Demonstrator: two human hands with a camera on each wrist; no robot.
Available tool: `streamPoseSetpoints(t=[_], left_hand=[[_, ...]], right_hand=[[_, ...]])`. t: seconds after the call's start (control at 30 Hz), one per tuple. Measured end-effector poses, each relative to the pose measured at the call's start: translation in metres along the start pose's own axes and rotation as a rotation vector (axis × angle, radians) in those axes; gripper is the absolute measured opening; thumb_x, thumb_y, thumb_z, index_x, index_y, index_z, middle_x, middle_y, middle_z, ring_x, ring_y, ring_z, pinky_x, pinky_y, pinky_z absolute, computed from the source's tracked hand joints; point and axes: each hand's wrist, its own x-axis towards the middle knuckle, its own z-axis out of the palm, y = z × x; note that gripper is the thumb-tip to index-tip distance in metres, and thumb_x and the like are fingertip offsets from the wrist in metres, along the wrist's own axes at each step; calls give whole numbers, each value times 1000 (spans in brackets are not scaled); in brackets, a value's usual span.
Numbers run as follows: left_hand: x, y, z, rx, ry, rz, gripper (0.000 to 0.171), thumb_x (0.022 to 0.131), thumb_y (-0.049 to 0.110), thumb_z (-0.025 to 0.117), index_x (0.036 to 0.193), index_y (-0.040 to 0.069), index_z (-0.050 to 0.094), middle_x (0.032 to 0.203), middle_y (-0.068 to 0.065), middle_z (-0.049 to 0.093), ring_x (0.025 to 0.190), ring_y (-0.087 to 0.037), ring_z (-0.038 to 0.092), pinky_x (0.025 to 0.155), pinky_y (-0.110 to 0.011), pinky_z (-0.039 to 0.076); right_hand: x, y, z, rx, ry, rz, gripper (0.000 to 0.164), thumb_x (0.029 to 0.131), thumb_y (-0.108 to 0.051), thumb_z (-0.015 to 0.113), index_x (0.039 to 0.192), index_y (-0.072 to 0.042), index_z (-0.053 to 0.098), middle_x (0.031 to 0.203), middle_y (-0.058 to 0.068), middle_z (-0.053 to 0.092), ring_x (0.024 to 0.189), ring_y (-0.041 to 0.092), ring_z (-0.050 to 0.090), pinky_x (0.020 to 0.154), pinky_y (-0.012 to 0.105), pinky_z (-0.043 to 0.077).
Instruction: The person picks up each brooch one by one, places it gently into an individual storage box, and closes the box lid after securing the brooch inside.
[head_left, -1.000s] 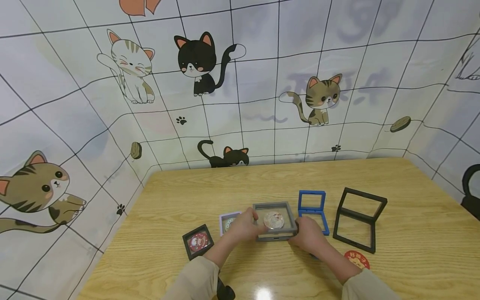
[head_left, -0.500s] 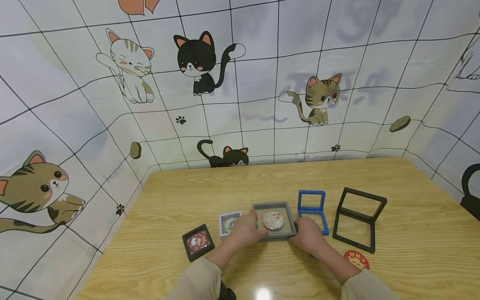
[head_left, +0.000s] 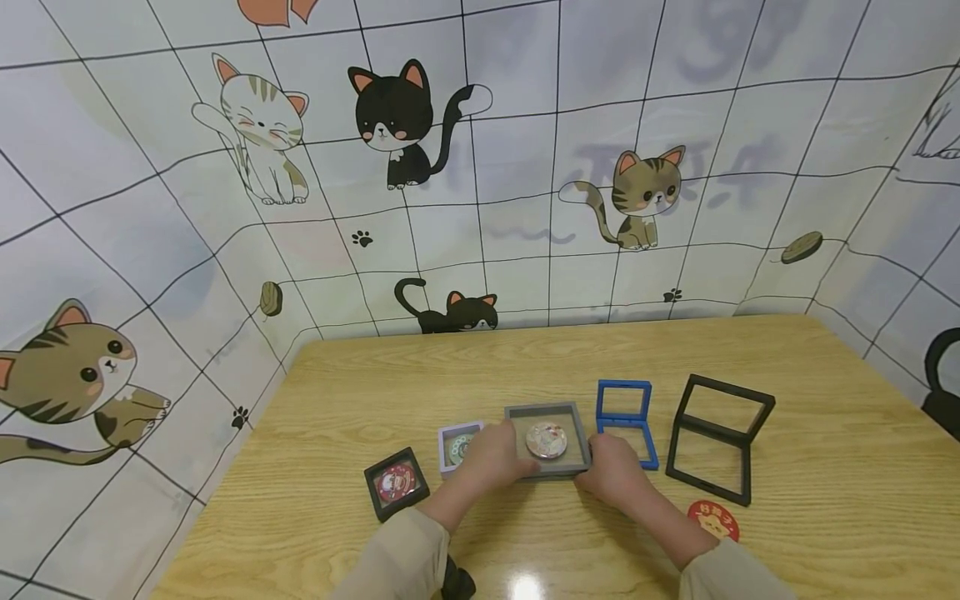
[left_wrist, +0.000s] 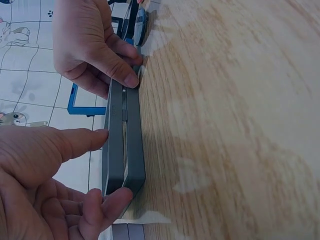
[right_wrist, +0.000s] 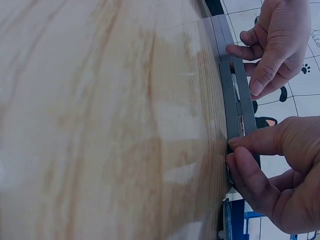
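Observation:
A grey floating display frame [head_left: 557,472] lies flat on the table in the head view, a round patterned badge [head_left: 546,441] visible behind its clear film. Its two halves almost meet, with a thin gap between them in the left wrist view. My left hand [head_left: 489,454] holds the frame's left side; the thumb [left_wrist: 92,141] touches the upper half and a finger is at the corner. With thumb and fingertips, my right hand [head_left: 611,471] pinches the front right corner, as the right wrist view shows. The fingers behind the frame are partly hidden.
Left of the grey frame are a lilac frame [head_left: 444,442] and a black frame [head_left: 406,502], each with a badge. To the right stand an unfolded blue frame [head_left: 624,420] and a larger unfolded black frame [head_left: 709,432]. A red round badge [head_left: 714,520] lies nearer.
The grey frame's upper half has come down onto the lower half, and the gap at the front has narrowed. Both hands stay at its sides, the left shifting slightly.

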Motion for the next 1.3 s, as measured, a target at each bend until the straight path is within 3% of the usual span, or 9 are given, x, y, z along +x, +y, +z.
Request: streamPoseSetpoints(t=[0.13,0.33,0.5,0.8,1.1,1.3], left_hand=[[3,-1,2,15,2,-9,41,68,33,77,82,-1,57,61,-1,49,53,-14,45,45,-25,36],[6,0,3,63,3,-14,48,68,36,77,87,-2,57,57,0,47,51,-13,43,43,-25,33],[7,4,2,123,19,-14,43,63,37,80,73,4,55,59,0,47,51,-13,42,41,-26,34],[10,6,3,168,26,-17,41,61,38,81,64,6,54,61,0,47,51,-13,40,39,-26,32],[8,7,3,196,19,-13,41,62,38,80,62,7,54,60,0,48,51,-12,41,39,-26,33],[8,7,2,178,22,-31,43,62,38,80,71,5,56,63,-3,51,53,-14,43,40,-27,35]], right_hand=[[0,0,0,-8,-1,-3,20,57,1,70,67,0,53,59,3,47,51,16,43,45,26,34],[1,0,1,1,-7,3,19,57,2,69,65,-2,52,57,2,47,50,15,42,45,26,34],[1,0,2,-2,-3,1,19,56,2,70,64,-2,52,56,2,47,49,14,42,44,25,34],[1,0,1,-19,-4,-5,19,58,1,71,65,-1,53,57,2,46,50,14,40,45,25,33],[1,-2,-1,-18,-9,-3,19,57,1,70,65,-1,53,57,2,46,51,14,39,46,25,32],[0,-2,-2,-21,-13,-2,19,58,1,70,65,-1,53,57,1,46,51,14,39,46,25,32]])
